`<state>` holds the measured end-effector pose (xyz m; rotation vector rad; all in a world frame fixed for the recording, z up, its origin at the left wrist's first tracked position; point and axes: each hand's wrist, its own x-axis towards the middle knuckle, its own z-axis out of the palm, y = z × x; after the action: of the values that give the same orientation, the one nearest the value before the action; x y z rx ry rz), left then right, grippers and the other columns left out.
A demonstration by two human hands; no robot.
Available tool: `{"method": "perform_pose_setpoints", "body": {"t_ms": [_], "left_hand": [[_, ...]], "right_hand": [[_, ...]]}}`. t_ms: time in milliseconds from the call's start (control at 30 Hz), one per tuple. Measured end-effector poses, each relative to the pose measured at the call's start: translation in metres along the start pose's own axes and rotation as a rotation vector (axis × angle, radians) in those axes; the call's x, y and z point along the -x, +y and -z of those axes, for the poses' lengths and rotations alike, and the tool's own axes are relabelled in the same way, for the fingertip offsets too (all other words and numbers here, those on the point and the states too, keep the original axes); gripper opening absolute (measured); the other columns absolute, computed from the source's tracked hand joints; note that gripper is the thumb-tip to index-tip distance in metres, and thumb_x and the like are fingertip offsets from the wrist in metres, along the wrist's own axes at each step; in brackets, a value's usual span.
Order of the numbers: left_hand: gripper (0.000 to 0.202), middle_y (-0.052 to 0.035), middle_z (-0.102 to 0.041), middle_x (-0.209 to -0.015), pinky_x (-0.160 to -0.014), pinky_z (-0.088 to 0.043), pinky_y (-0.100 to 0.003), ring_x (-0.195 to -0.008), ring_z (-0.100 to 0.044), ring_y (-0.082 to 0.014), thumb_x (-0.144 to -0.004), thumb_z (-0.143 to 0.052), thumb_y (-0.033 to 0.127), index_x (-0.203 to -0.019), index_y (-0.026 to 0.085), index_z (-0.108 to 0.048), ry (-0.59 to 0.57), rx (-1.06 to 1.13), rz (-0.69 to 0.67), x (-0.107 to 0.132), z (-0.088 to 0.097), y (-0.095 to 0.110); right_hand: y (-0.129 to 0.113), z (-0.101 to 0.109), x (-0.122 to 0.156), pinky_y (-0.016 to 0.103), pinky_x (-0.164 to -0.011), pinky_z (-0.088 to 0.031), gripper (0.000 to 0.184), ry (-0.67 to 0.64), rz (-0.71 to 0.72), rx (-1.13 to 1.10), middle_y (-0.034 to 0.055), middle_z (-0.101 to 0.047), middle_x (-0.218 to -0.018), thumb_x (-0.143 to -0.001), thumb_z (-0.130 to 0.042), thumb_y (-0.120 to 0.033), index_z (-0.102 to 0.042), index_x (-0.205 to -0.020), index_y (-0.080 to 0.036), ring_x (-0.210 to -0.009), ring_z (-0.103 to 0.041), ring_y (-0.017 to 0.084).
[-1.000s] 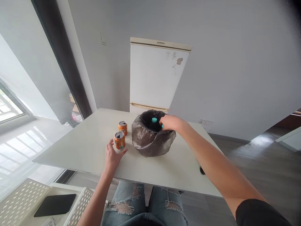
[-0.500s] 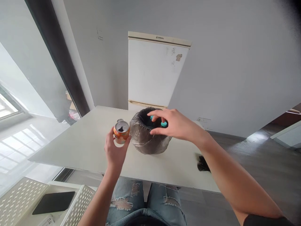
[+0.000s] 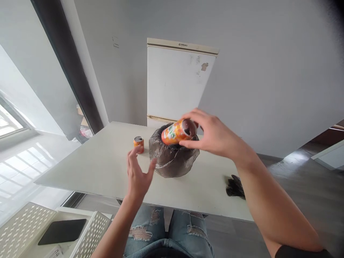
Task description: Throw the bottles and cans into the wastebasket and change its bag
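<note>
My right hand [image 3: 215, 136] grips an orange soda can [image 3: 176, 131] tipped on its side, just above the mouth of a small bin lined with a dark plastic bag [image 3: 172, 161]. My left hand [image 3: 138, 173] hovers open in front of the bin's left side, fingers spread, holding nothing. A second orange can [image 3: 139, 143] stands upright on the white table [image 3: 94, 168], left of the bin and beyond my left hand. The bin's inside is hidden behind the held can.
A crumpled black bag [image 3: 235, 186] lies near the table's right front edge. A white fridge [image 3: 177, 82] stands against the wall behind the table. A perforated white tray with a black tablet [image 3: 61, 231] sits low at the left.
My left hand lifted the nearer can off the table; the can passed to my right hand, which came out of the bin. My left hand is now open and lower.
</note>
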<state>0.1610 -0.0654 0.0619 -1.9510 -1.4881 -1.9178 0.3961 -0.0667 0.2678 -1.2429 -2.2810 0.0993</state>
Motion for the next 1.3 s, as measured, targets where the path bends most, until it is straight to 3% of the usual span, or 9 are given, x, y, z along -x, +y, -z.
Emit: {"method": "perform_pose_setpoints", "body": {"t_ms": [67,167,267,400,500,667,833,1100,1300], "left_hand": [[0.036,-0.0121,-0.064,-0.119,-0.101,-0.051,-0.049,-0.114,-0.062,-0.0291,-0.098,-0.062,0.038,-0.130,0.022,-0.055,-0.109,-0.152,0.142,0.016,0.000,-0.041],[0.013,-0.0100,-0.065,-0.107,-0.095,-0.051,-0.047,-0.102,-0.062,-0.0292,-0.098,-0.055,0.033,-0.106,0.023,-0.060,-0.389,-0.306,0.254,0.045,-0.003,-0.097],[0.011,-0.0104,-0.065,-0.108,-0.093,-0.048,-0.046,-0.105,-0.060,-0.0304,-0.096,-0.053,0.024,-0.103,0.023,-0.060,-0.547,-0.459,0.282,0.066,-0.004,-0.126],[0.016,-0.0117,-0.064,-0.111,-0.090,-0.044,-0.043,-0.107,-0.059,-0.0308,-0.098,-0.048,0.023,-0.106,0.022,-0.062,-0.614,-0.595,0.226,0.073,-0.007,-0.126],[0.018,-0.0125,-0.062,-0.110,-0.087,-0.042,-0.042,-0.105,-0.058,-0.0306,-0.100,-0.046,0.023,-0.107,0.021,-0.062,-0.662,-0.640,0.185,0.071,-0.009,-0.122],[0.020,-0.0132,-0.061,-0.111,-0.086,-0.041,-0.041,-0.104,-0.057,-0.0304,-0.101,-0.044,0.023,-0.110,0.020,-0.062,-0.685,-0.674,0.164,0.071,-0.008,-0.120],[0.021,-0.0133,-0.061,-0.111,-0.087,-0.042,-0.042,-0.103,-0.057,-0.0301,-0.101,-0.044,0.023,-0.110,0.020,-0.062,-0.684,-0.683,0.161,0.072,-0.007,-0.118],[0.021,-0.0135,-0.062,-0.111,-0.086,-0.042,-0.042,-0.102,-0.057,-0.0300,-0.100,-0.044,0.022,-0.110,0.020,-0.062,-0.687,-0.666,0.172,0.073,-0.008,-0.120],[0.018,-0.0120,-0.062,-0.112,-0.090,-0.045,-0.044,-0.107,-0.059,-0.0312,-0.099,-0.048,0.024,-0.111,0.021,-0.060,-0.642,-0.563,0.215,0.074,-0.007,-0.128]], "right_hand": [[0.011,0.005,-0.005,0.035,-0.085,-0.050,0.046,0.054,-0.047,0.065,0.0082,-0.066,-0.124,-0.081,-0.081,-0.039,-0.066,-0.123,-0.024,-0.104,-0.063,0.027],[0.024,0.000,-0.014,0.034,-0.086,-0.048,0.047,0.008,-0.081,0.101,0.0073,-0.067,-0.124,-0.082,-0.079,-0.034,-0.064,-0.126,-0.026,-0.108,-0.062,0.028],[0.034,-0.015,-0.025,0.030,-0.084,-0.047,0.048,-0.122,-0.124,0.127,0.0069,-0.068,-0.124,-0.082,-0.078,-0.033,-0.065,-0.128,-0.029,-0.111,-0.061,0.027],[0.045,-0.039,-0.040,0.027,-0.075,-0.046,0.050,-0.333,-0.188,0.170,0.0067,-0.069,-0.120,-0.080,-0.080,-0.037,-0.067,-0.127,-0.030,-0.099,-0.065,0.024],[0.051,-0.058,-0.051,0.027,-0.074,-0.046,0.039,-0.461,-0.118,0.218,0.0051,-0.072,-0.114,-0.080,-0.078,-0.030,-0.070,-0.118,-0.028,-0.099,-0.065,0.023],[0.059,-0.087,-0.064,0.030,-0.079,-0.044,0.015,-0.583,0.063,0.337,0.0069,-0.075,-0.103,-0.086,-0.068,-0.018,-0.071,-0.100,-0.023,-0.110,-0.061,0.027],[0.066,-0.097,-0.070,0.032,-0.080,-0.044,0.022,-0.659,0.095,0.376,0.0075,-0.075,-0.102,-0.084,-0.062,-0.008,-0.072,-0.099,-0.021,-0.106,-0.061,0.028],[0.075,-0.095,-0.068,0.034,-0.082,-0.047,0.022,-0.641,0.078,0.388,0.0095,-0.075,-0.112,-0.086,-0.071,-0.023,-0.074,-0.108,-0.022,-0.113,-0.061,0.030],[0.060,-0.069,-0.046,0.031,-0.080,-0.046,0.018,-0.294,-0.039,0.259,0.0075,-0.073,-0.110,-0.093,-0.068,-0.035,-0.071,-0.106,-0.022,-0.102,-0.064,0.023]]}}
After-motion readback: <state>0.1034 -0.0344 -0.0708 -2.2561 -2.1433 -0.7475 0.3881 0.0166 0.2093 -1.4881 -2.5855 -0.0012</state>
